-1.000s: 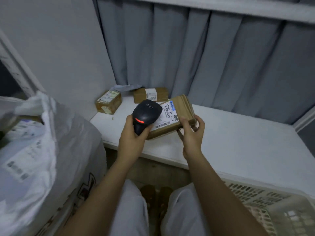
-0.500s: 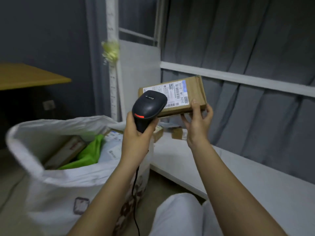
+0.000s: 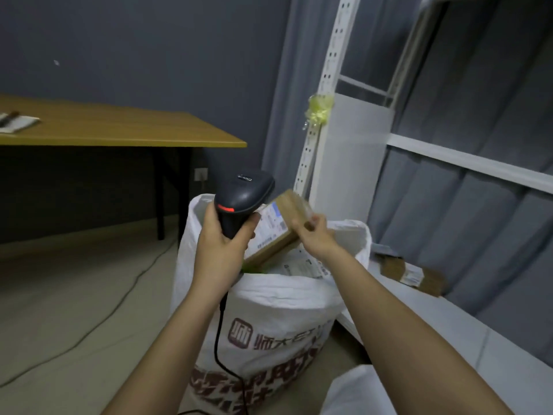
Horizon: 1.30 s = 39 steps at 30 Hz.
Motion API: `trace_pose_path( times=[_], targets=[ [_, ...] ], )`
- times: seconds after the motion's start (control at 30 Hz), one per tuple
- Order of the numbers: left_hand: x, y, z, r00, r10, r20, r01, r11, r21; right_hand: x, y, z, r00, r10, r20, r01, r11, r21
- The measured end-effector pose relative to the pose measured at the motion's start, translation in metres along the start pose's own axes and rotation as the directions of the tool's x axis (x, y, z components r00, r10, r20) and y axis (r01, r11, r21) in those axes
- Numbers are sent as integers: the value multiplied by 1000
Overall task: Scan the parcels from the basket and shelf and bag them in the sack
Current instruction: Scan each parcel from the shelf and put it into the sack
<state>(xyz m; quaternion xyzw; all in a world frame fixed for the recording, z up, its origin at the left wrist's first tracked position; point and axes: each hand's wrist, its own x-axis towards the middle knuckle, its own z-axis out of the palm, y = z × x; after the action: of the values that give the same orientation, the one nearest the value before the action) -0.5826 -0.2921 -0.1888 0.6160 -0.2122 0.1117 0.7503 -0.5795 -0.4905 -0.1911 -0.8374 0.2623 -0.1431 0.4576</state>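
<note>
- The left hand (image 3: 220, 250) is wrapped round the handle of a dark scanner (image 3: 243, 199), held upright over the near-left rim of the sack (image 3: 269, 319); a red strip glows on the scanner's head, and its black cable (image 3: 220, 339) hangs down the sack's front.
- The right hand (image 3: 315, 238) pinches the upper end of a brown parcel (image 3: 276, 232), fingers curled over its edge.
- The parcel is tilted, white label up, its lower end dipping inside the sack's open mouth, just beside the scanner.
- The sack is white with red printing on its front. It stands on the floor against the shelf's left end. Inside it show a white-labelled packet (image 3: 302, 266) and a sliver of green.
- On the white shelf (image 3: 466, 333), near its left end and against the grey curtain, lies another brown parcel (image 3: 414, 275) with a white label.
- A white slotted upright (image 3: 324, 94) of the shelf rises behind the sack, with a yellow tie (image 3: 318, 109) knotted on it.
- Far left stands a wooden table (image 3: 119, 130) with papers (image 3: 16, 122) at its left edge; a thin cord (image 3: 98, 322) runs over the floor.
</note>
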Motion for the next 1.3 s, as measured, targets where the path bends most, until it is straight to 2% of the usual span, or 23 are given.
trace_pose_path(
  times=[0.03, 0.1, 0.2, 0.3, 0.47, 0.67, 0.87, 1.0, 1.1, 1.3],
  targets=[
    [2, -3, -2, 1000, -16, -1, 16, 1000, 15, -1, 2, 0, 993, 13, 117, 2, 992, -126],
    [2, -8, -2, 999, -27, 21, 27, 999, 27, -4, 5, -7, 984, -20, 179, 68, 962, -264],
    [-1, -9, 13, 997, -35, 68, 34, 999, 25, -6, 10, -27, 983, -171, 69, 183, 947, -265],
    [-7, -13, 41, 990, -50, 132, 51, 999, 2, -7, 25, -60, 956, -292, -22, 267, 901, -343],
    [-24, -22, 98, 956, -86, 281, 89, 996, 2, -19, 67, -116, 923, -315, -221, 257, 932, -256],
    [-51, -31, 174, 883, -101, 459, 125, 992, -23, -30, 132, -167, 906, -77, -416, 70, 997, -32],
    [-74, -73, 256, 784, -152, 601, 137, 988, 72, -30, 229, -198, 842, 254, -475, -156, 959, 237],
    [-85, -122, 315, 730, -221, 647, 161, 975, 152, -23, 298, -206, 794, 415, -445, -267, 895, 359],
    [-94, -168, 356, 658, -316, 684, 214, 949, 232, -11, 337, -208, 782, 489, -386, -306, 842, 445],
    [-100, -245, 435, 511, -533, 674, 423, 839, 343, 41, 381, -190, 870, 431, -238, -244, 798, 551]
  ],
)
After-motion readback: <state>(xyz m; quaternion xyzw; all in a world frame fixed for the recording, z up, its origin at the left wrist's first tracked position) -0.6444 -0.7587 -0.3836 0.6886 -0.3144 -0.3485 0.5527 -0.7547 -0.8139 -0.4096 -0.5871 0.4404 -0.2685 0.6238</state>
